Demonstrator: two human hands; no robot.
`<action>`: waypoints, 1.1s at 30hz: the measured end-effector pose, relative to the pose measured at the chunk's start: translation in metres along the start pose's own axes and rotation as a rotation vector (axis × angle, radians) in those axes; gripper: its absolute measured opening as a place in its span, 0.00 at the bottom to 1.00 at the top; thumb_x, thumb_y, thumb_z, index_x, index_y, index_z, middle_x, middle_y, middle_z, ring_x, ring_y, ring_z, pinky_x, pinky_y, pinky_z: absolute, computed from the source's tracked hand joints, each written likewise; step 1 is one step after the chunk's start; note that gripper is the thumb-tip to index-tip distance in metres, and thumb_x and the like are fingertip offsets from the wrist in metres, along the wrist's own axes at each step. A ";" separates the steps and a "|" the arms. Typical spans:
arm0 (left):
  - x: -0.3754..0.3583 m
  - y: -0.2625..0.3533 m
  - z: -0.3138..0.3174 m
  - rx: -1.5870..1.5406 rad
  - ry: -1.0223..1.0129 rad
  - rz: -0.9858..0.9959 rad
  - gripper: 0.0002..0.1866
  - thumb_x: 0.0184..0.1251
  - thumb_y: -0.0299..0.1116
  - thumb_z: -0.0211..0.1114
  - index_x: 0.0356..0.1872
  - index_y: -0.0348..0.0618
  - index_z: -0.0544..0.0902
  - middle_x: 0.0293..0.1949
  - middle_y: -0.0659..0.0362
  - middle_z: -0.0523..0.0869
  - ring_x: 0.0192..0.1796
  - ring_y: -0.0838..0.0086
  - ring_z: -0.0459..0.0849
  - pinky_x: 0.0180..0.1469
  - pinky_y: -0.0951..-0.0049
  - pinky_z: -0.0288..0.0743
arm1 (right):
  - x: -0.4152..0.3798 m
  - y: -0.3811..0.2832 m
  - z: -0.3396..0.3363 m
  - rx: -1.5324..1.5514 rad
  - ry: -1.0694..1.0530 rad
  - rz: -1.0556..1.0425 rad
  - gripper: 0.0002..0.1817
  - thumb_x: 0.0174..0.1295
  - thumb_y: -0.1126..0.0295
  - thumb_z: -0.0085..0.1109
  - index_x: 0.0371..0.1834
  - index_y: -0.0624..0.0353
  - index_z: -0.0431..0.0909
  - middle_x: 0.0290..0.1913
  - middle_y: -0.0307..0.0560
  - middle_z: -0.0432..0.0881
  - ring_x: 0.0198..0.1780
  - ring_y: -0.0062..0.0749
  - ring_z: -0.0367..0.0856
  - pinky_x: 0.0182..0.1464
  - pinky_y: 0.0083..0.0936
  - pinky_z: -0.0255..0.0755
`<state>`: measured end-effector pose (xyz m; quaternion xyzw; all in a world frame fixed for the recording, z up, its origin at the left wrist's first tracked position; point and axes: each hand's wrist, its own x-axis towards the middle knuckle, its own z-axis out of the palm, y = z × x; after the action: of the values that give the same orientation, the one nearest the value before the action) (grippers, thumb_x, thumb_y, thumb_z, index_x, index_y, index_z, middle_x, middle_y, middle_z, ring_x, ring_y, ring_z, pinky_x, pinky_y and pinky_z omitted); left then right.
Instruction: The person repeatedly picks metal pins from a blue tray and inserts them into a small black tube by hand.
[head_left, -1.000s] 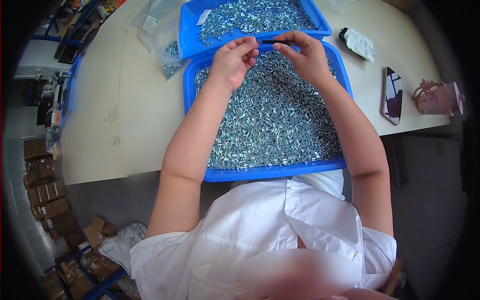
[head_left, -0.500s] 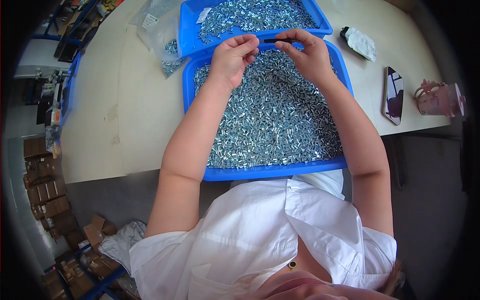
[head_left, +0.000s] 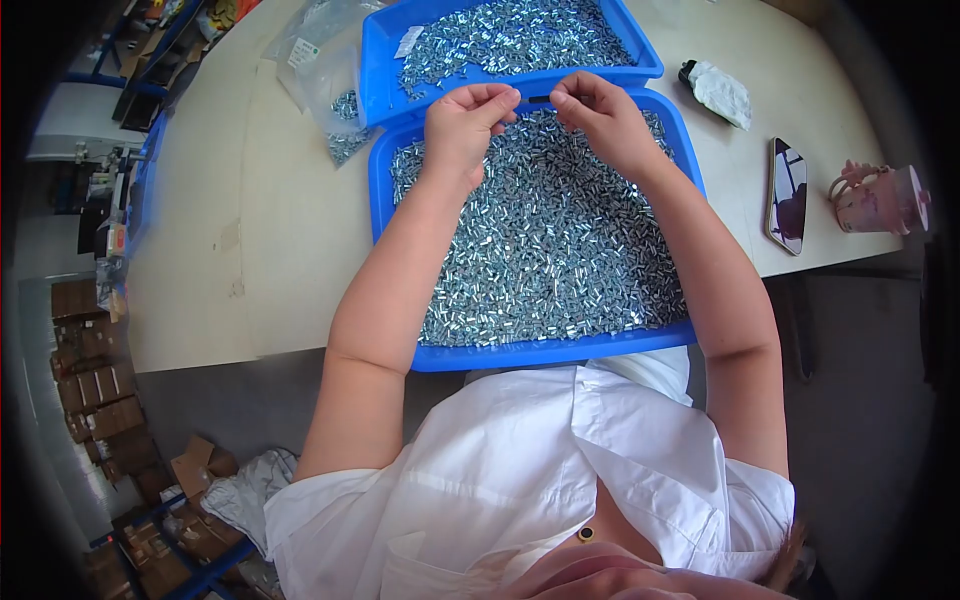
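Note:
My left hand point(head_left: 466, 128) is over the far left part of the near blue tray, thumb and forefinger pinched together. Whatever sits in that pinch is too small to make out. Across from it, my right hand point(head_left: 608, 122) is closed around a slim black stick-like tool point(head_left: 540, 99), whose end points toward the left fingertips. Most of the tool is covered by the right fingers. Below both hands, the near blue tray point(head_left: 540, 355) is filled with small shiny metal pieces point(head_left: 560, 240), short and cylinder-like.
Behind stands a second blue tray point(head_left: 376, 65) with similar pieces. A clear plastic bag point(head_left: 318, 85) with some pieces lies to its left. On the right are a crumpled white-and-black packet point(head_left: 720, 95), a phone point(head_left: 787, 195) and a pink cup point(head_left: 875, 200) near the table edge.
My right hand has tipped and dropped slightly, and less of the black tool shows between the hands. The left hand stays pinched, almost in the same place.

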<state>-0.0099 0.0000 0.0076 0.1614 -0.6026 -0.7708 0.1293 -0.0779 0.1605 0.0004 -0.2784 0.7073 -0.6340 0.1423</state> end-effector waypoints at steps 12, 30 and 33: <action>-0.001 0.001 0.001 -0.175 -0.046 0.063 0.07 0.52 0.24 0.67 0.32 0.36 0.79 0.29 0.58 0.83 0.30 0.77 0.81 0.33 0.81 0.75 | -0.003 -0.016 0.000 0.007 0.032 0.162 0.20 0.59 0.54 0.55 0.28 0.64 0.77 0.23 0.35 0.76 0.24 0.15 0.72 0.26 0.13 0.65; 0.004 -0.004 -0.007 0.320 -0.191 0.282 0.05 0.57 0.29 0.64 0.31 0.37 0.81 0.26 0.63 0.81 0.28 0.85 0.76 0.30 0.84 0.68 | 0.002 -0.001 -0.007 0.058 0.020 -0.030 0.13 0.59 0.60 0.56 0.30 0.60 0.75 0.24 0.32 0.73 0.26 0.12 0.66 0.27 0.12 0.59; 0.002 -0.003 -0.005 0.313 -0.185 0.354 0.05 0.56 0.27 0.64 0.32 0.38 0.81 0.26 0.63 0.81 0.29 0.84 0.76 0.30 0.84 0.68 | 0.003 -0.004 -0.010 0.086 -0.042 0.171 0.13 0.60 0.59 0.55 0.30 0.58 0.75 0.24 0.32 0.72 0.26 0.12 0.66 0.28 0.12 0.59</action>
<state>-0.0099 -0.0049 0.0034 -0.0001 -0.7427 -0.6450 0.1800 -0.0845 0.1671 0.0067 -0.2238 0.6975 -0.6435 0.2222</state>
